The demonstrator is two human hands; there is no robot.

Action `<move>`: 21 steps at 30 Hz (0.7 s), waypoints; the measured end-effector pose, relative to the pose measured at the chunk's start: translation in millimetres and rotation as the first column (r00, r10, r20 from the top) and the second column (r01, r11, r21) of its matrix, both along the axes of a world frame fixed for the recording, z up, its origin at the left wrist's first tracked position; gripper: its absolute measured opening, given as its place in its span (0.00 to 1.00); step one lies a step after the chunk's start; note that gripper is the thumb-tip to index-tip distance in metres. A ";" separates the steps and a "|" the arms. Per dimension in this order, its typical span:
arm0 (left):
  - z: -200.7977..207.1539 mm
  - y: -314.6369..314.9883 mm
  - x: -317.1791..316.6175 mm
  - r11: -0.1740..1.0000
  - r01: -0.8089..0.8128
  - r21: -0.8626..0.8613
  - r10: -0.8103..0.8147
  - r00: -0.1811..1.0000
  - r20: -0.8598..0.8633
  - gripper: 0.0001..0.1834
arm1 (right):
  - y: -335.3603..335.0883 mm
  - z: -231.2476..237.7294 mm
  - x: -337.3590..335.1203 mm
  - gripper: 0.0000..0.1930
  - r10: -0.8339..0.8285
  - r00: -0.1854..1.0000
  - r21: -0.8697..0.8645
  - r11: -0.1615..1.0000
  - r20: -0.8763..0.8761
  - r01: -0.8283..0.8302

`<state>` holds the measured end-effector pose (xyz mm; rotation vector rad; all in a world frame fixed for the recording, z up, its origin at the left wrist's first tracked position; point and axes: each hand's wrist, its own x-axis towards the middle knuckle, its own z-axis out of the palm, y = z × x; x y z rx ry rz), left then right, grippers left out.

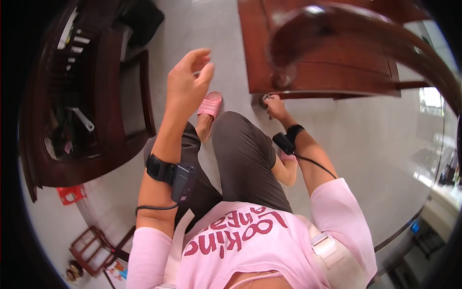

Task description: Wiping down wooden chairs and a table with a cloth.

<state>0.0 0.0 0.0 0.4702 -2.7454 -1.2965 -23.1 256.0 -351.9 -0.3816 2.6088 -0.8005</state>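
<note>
My left hand (189,76) is raised above the floor, fingers loosely bent, the thumb apart from them. Nothing shows in it. My right hand (275,107) reaches down to the near left corner of a reddish-brown wooden chair (322,74), just below the seat's edge. Its fingers are closed round a small dark thing (265,99), mostly hidden, which I cannot make out. A curved, glossy armrest (351,24) of the chair passes above the seat, blurred.
A dark wooden bench (101,164) with a slatted back stands on the left. A red plastic stool (72,194) is behind it. Pale grey tiled floor (346,144) lies around my feet in pink slippers (210,103). A small wooden rack (91,250) sits at lower left.
</note>
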 end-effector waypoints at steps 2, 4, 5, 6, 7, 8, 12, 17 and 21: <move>-2.2 8.2 -1.6 0.986 0.066 0.150 -0.039 0.983 -0.178 0.17 | 15.7 -7.6 -22.3 0.18 0.511 0.860 0.121 0.853 0.004 -0.507; 6.7 2.0 -7.4 0.987 0.062 0.151 -0.037 0.986 -0.162 0.16 | 42.0 -5.7 -20.6 0.15 0.014 0.866 -0.105 0.993 0.500 0.044; 8.8 -16.2 -6.4 0.995 0.028 0.092 -0.013 0.987 -0.163 0.16 | -0.2 51.4 -24.7 0.14 -0.038 0.977 -0.350 0.930 0.211 0.112; 9.1 -21.1 -8.7 0.992 0.035 0.117 -0.010 0.978 -0.207 0.15 | 0.9 88.0 -28.4 0.14 -0.068 0.995 -0.368 0.926 0.072 0.090; 10.9 -21.0 -9.3 0.991 0.000 0.131 0.026 0.980 -0.199 0.15 | 12.2 98.6 -33.3 0.14 -0.091 0.996 -0.339 0.936 0.022 0.093; 11.2 -21.2 -10.4 0.996 0.002 0.089 0.015 0.983 -0.183 0.15 | 21.3 104.3 -38.8 0.14 -0.109 0.994 -0.311 0.946 -0.025 0.096; 3.7 -23.0 -11.9 0.999 -0.016 0.036 0.023 0.979 -0.202 0.14 | 39.1 54.5 -53.6 0.13 -0.061 0.995 -0.085 0.995 -0.081 0.054; 9.4 -29.0 -10.3 0.997 -0.021 0.080 0.036 0.981 -0.190 0.13 | 33.4 -22.5 -59.8 0.13 0.043 0.995 0.076 0.996 -0.091 -0.036; 7.5 -24.7 -13.9 0.998 -0.019 0.059 0.032 0.970 -0.241 0.13 | 29.6 -56.9 -55.6 0.13 0.116 0.988 0.081 0.991 -0.106 -0.108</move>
